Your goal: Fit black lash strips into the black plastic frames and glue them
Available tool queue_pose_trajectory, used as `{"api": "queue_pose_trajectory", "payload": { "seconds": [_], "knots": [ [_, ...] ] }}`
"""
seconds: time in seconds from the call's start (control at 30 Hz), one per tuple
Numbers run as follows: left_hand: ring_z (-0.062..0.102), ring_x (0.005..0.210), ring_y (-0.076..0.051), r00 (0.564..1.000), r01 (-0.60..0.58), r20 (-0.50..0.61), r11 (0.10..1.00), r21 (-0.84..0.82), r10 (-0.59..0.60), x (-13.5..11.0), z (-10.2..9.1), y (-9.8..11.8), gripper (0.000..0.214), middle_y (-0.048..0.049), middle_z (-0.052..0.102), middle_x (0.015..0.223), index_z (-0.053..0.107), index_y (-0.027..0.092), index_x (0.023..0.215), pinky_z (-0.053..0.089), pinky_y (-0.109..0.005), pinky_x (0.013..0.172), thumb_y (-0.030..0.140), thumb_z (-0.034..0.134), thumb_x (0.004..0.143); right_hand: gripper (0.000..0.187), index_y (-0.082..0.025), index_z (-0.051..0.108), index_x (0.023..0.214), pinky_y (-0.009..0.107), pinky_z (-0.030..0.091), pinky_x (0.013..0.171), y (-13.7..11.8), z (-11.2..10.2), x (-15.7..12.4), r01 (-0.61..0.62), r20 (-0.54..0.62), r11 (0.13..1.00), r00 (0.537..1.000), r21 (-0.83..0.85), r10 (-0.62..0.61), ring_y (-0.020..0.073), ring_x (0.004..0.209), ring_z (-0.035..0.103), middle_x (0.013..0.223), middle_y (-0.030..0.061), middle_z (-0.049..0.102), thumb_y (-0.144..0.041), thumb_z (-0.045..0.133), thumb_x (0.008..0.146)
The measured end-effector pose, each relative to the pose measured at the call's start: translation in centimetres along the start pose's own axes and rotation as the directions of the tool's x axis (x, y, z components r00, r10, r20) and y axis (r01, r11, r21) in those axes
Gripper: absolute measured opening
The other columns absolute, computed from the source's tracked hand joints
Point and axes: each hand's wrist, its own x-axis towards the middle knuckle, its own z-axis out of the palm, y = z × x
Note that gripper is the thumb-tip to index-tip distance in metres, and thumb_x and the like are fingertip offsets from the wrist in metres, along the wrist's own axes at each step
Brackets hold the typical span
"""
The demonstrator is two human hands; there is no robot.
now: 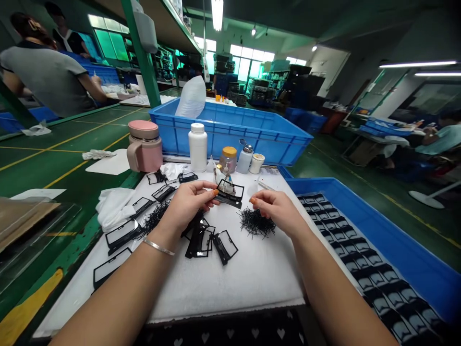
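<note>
The left hand (190,199) pinches a thin black plastic frame (232,201) above the middle of the padded white work surface (252,283). The right hand (277,209), fingertips drawn narrowly together, hovers just right of it, over a tangled pile of fine black strips (256,225); whether it grips one, I cannot tell.

L hand (192,198) w/ blk frame (229,199), R hand (275,209) nr blk strands (257,224), wht tabletop (252,278), blue bin (234,133) behind
</note>
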Motion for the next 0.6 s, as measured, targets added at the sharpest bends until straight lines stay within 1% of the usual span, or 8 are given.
{"api": "queue_pose_trajectory", "payload": {
  "seconds": [0.1, 0.2, 0.3, 0.37, 0.43, 0.5, 0.53, 0.6],
  "knots": [
    [0.068, 0.069, -0.016, 1.0, -0.023, -0.002, 1.0, 0.019, 0.023, -0.2, 0.3, 0.0, 0.03, -0.0062, 0.071, 0.073, 0.067, 0.013, 0.096, 0.047, -0.018, 0.054, 0.034, 0.073, 0.075, 0.036, -0.015, 0.068, 0.082, 0.02, 0.037, 0.046, -0.6, 1.4, 0.3, -0.02, 0.153, 0.987, 0.988, 0.16, -0.004, 0.0102, 0.055, 0.055, 0.079, 0.0051, 0.067, -0.05, 0.059, 0.083],
    [0.067, 0.068, -0.016, 0.999, -0.04, 0.0, 0.998, 0.045, 0.04, -0.4, 0.4, 0.0, 0.031, -0.0065, 0.07, 0.072, 0.067, 0.013, 0.097, 0.047, -0.018, 0.054, 0.035, 0.072, 0.077, 0.034, -0.014, 0.067, 0.076, 0.019, 0.036, 0.045, -1.1, 2.8, 0.9, 0.006, 0.181, 0.975, 0.982, 0.22, -0.046, 0.0111, 0.056, 0.06, 0.075, 0.0051, 0.068, -0.048, 0.063, 0.081],
    [0.066, 0.073, -0.017, 0.995, -0.092, -0.041, 0.992, 0.088, 0.095, -0.5, 0.7, -0.1, 0.034, -0.0061, 0.071, 0.078, 0.062, 0.016, 0.108, 0.049, -0.021, 0.057, 0.039, 0.065, 0.082, 0.033, -0.014, 0.066, 0.073, 0.018, 0.035, 0.043, -0.6, 3.3, 1.8, 0.044, 0.105, 0.958, 0.991, 0.283, -0.077, 0.0108, 0.053, 0.06, 0.071, 0.0047, 0.068, -0.046, 0.066, 0.079],
    [0.065, 0.078, -0.017, 0.974, -0.185, -0.088, 0.957, 0.223, 0.208, -0.6, 1.1, -0.3, 0.033, -0.0057, 0.071, 0.086, 0.059, 0.019, 0.112, 0.05, -0.024, 0.06, 0.038, 0.061, 0.085, 0.032, -0.014, 0.065, 0.072, 0.017, 0.035, 0.041, 0.3, 3.0, 2.4, 0.063, -0.008, 0.931, 0.998, 0.361, -0.065, 0.0101, 0.051, 0.059, 0.069, 0.0045, 0.068, -0.046, 0.068, 0.078],
    [0.063, 0.083, -0.018, 0.935, -0.305, -0.022, 0.831, 0.466, 0.355, -0.7, 1.8, -0.7, 0.025, -0.005, 0.069, 0.092, 0.061, 0.02, 0.107, 0.05, -0.026, 0.064, 0.034, 0.06, 0.087, 0.03, -0.014, 0.064, 0.072, 0.016, 0.035, 0.04, 1.5, 2.2, 2.8, 0.073, -0.126, 0.893, 0.992, 0.443, -0.018, 0.0091, 0.049, 0.058, 0.065, 0.0036, 0.067, -0.044, 0.07, 0.075],
    [0.061, 0.088, -0.019, 0.89, -0.418, 0.165, 0.613, 0.671, 0.426, -0.8, 2.8, -1.4, 0.016, -0.0047, 0.067, 0.097, 0.065, 0.02, 0.099, 0.049, -0.029, 0.071, 0.028, 0.06, 0.087, 0.029, -0.014, 0.063, 0.069, 0.015, 0.034, 0.04, 2.4, 1.4, 3.0, 0.088, -0.218, 0.859, 0.976, 0.504, 0.027, 0.008, 0.048, 0.056, 0.063, 0.003, 0.065, -0.041, 0.072, 0.073],
    [0.06, 0.091, -0.02, 0.871, -0.462, 0.263, 0.509, 0.726, 0.415, -0.9, 3.3, -1.7, 0.013, -0.0049, 0.067, 0.099, 0.066, 0.02, 0.097, 0.049, -0.031, 0.075, 0.025, 0.059, 0.087, 0.028, -0.014, 0.063, 0.068, 0.015, 0.033, 0.039, 2.7, 1.1, 3.0, 0.1, -0.252, 0.845, 0.967, 0.525, 0.043, 0.0074, 0.047, 0.055, 0.062, 0.0027, 0.064, -0.04, 0.072, 0.073],
    [0.058, 0.094, -0.022, 0.851, -0.51, 0.397, 0.365, 0.779, 0.343, -0.9, 4.4, -2.3, 0.013, -0.0055, 0.066, 0.101, 0.066, 0.019, 0.097, 0.047, -0.033, 0.08, 0.021, 0.057, 0.087, 0.028, -0.014, 0.061, 0.065, 0.015, 0.032, 0.039, 2.8, 0.7, 2.9, 0.121, -0.293, 0.828, 0.955, 0.548, 0.054, 0.0066, 0.045, 0.052, 0.06, 0.0018, 0.063, -0.039, 0.072, 0.072]
  ]
}}
